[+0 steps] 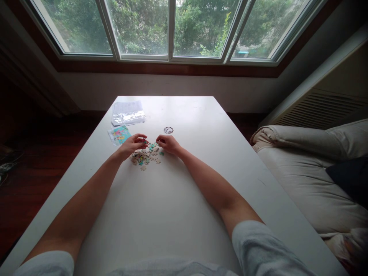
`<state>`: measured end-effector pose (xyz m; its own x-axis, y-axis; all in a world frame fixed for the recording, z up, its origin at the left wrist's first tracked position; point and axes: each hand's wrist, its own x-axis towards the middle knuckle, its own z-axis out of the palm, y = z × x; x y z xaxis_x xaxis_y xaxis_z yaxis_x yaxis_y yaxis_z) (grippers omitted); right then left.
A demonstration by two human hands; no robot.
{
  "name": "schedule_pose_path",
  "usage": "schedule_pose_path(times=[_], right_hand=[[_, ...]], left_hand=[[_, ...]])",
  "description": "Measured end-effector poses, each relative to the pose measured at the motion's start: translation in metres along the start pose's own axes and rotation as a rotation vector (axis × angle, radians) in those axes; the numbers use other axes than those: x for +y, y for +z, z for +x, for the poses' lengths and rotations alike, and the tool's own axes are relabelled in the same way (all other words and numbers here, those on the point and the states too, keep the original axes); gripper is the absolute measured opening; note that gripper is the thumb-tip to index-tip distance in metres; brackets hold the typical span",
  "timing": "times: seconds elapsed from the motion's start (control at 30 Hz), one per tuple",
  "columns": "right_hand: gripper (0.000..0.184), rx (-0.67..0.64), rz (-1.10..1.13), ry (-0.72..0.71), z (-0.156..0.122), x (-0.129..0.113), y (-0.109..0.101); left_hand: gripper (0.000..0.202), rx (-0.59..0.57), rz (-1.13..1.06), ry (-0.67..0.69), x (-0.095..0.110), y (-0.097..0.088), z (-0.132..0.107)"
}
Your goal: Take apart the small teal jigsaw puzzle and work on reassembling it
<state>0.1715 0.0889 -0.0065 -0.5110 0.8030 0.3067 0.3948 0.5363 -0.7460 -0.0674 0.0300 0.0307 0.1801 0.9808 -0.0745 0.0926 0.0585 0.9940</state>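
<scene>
A loose heap of small jigsaw puzzle pieces (143, 157), some teal and many showing pale backs, lies on the white table (155, 214). My left hand (132, 145) is over the heap's left side, its thumb and fingers curled around what looks like a small puzzle piece. At the heap's right edge, my right hand (169, 144) has its fingertips pinched together; anything between them is too small to make out. Just beyond the left hand is a teal picture sheet (119, 134) with colourful figures.
A clear plastic bag (128, 112) lies at the table's far left. Beyond my right hand is a small round dark-rimmed item (168, 130). A pale sofa (296, 180) stands along the right side, and a window (169, 34) is past the far edge.
</scene>
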Motion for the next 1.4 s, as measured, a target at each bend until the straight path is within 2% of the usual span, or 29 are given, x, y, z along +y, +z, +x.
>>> schedule_pose_path(times=[0.13, 0.27, 0.4, 0.5, 0.67, 0.77, 0.87, 1.0, 1.07, 1.27, 1.4], right_hand=[[0.017, 0.124, -0.073, -0.036, -0.004, -0.003, 0.002], [0.015, 0.138, -0.102, -0.050, -0.005, -0.002, 0.000], [0.015, 0.134, -0.115, -0.048, -0.005, 0.000, 0.000], [0.015, 0.127, -0.123, -0.047, -0.005, 0.000, 0.000], [0.015, 0.107, -0.136, -0.068, -0.004, 0.000, 0.001], [0.015, 0.104, -0.141, -0.076, -0.004, 0.001, 0.002], [0.015, 0.102, -0.148, -0.072, -0.004, 0.002, 0.002], [0.016, 0.098, -0.152, -0.071, -0.004, 0.000, 0.001], [0.016, 0.093, -0.152, -0.069, -0.004, -0.001, 0.000], [0.017, 0.091, -0.163, -0.064, -0.005, -0.002, 0.000], [0.018, 0.079, -0.177, -0.055, -0.005, -0.002, 0.001]], left_hand=[[0.048, -0.020, 0.163, -0.015, 0.001, -0.001, 0.000], [0.038, -0.040, 0.407, -0.019, 0.004, 0.001, -0.004], [0.029, -0.031, 0.744, 0.074, 0.013, 0.004, -0.009], [0.030, -0.024, 0.907, 0.140, 0.020, 0.003, -0.012], [0.044, -0.123, 1.089, 0.174, 0.028, -0.004, -0.017], [0.060, -0.281, 1.199, 0.190, 0.032, -0.009, -0.022], [0.081, -0.437, 1.266, 0.138, 0.034, -0.011, -0.027], [0.093, -0.453, 1.346, 0.056, 0.035, -0.008, -0.031], [0.088, -0.418, 1.352, 0.055, 0.036, -0.005, -0.032], [0.047, -0.320, 1.265, 0.096, 0.036, 0.001, -0.028], [0.036, -0.311, 1.207, 0.118, 0.031, 0.003, -0.024]])
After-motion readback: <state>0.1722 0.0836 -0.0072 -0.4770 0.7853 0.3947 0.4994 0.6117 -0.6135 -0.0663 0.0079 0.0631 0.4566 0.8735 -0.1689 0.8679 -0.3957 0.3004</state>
